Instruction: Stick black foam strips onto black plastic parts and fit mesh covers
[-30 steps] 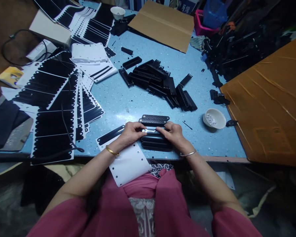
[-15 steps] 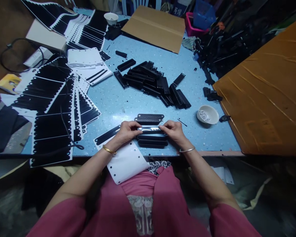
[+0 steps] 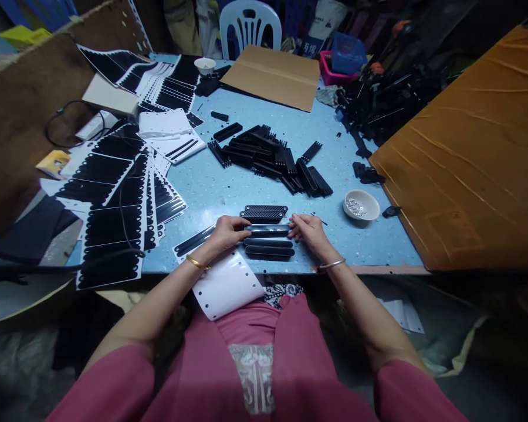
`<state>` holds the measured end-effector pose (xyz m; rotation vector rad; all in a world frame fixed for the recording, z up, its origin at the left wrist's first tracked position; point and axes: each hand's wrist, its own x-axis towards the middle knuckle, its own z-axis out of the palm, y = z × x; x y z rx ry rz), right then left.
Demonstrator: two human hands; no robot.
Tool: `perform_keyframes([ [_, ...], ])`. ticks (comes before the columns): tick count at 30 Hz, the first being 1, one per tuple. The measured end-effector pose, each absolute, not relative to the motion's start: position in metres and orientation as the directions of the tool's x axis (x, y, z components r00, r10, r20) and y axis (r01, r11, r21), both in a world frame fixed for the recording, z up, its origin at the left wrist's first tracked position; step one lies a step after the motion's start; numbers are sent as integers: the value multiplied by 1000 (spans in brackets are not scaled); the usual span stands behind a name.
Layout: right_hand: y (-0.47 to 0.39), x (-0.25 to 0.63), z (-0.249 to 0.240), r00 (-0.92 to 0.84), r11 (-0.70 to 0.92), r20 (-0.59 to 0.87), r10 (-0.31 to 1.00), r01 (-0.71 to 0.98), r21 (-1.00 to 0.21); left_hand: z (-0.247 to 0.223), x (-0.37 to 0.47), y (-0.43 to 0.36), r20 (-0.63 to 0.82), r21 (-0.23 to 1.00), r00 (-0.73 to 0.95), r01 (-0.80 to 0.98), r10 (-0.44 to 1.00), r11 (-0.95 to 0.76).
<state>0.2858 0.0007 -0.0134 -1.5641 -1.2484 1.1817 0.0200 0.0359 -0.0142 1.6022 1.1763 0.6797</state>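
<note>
A glossy black strip (image 3: 267, 231) with rounded ends lies level between my two hands near the table's front edge. My left hand (image 3: 227, 233) pinches its left end between thumb and fingers. At the right end, the fingertips of my right hand (image 3: 308, 232) are closed on the strip. Just behind it are black pieces with a meshed top (image 3: 264, 212). Nearer to me lie two slim black plastic pieces (image 3: 269, 247), side by side. Under my left wrist is a white backing sheet (image 3: 226, 284) with a black strip on it, hanging over the edge.
A heap of black plastic pieces (image 3: 268, 155) fills the table's middle. Sheets of black strips (image 3: 110, 199) overlap at left. A white bowl (image 3: 361, 205) of small metal parts stands at right, beside a large brown taped box (image 3: 470, 170). Flat cardboard (image 3: 270, 76) lies at the back.
The view has tilted up, showing more of the far side. My right hand's fingers have shifted slightly outward at the strip's right end; my left hand keeps its pinch.
</note>
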Motion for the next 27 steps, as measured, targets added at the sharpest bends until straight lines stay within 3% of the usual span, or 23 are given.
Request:
perform_keyframes([
  [2,1,279,-14,123,-144,-96,988,474,-869,-9,20,32,-74,906,383,412,921,-99],
  [4,1,272,-16,140,-69,39,989,692,-719,-3,21,23,52,830,371,501,927,-247],
  [7,-4,269,-20,67,39,176,982,844,-536,4,21,5,303,576,477,598,825,-557],
  [10,-13,273,-22,-44,149,223,974,862,-484,6,18,-9,331,405,648,558,685,-724],
  [13,-23,277,-21,-89,225,287,954,843,-488,5,13,-14,301,376,686,553,663,-743],
  [17,-35,261,-17,-61,269,420,906,847,-458,3,14,-17,366,353,672,540,644,-764],
  [22,-41,226,-18,-116,261,366,923,888,-378,-13,30,-31,385,286,713,511,586,-811],
  [24,-41,223,-22,-96,238,347,933,888,-394,-21,32,-33,370,248,736,511,568,-823],
  [27,-40,229,-30,-73,269,368,927,814,-515,-26,30,-33,361,214,754,506,549,-836],
])
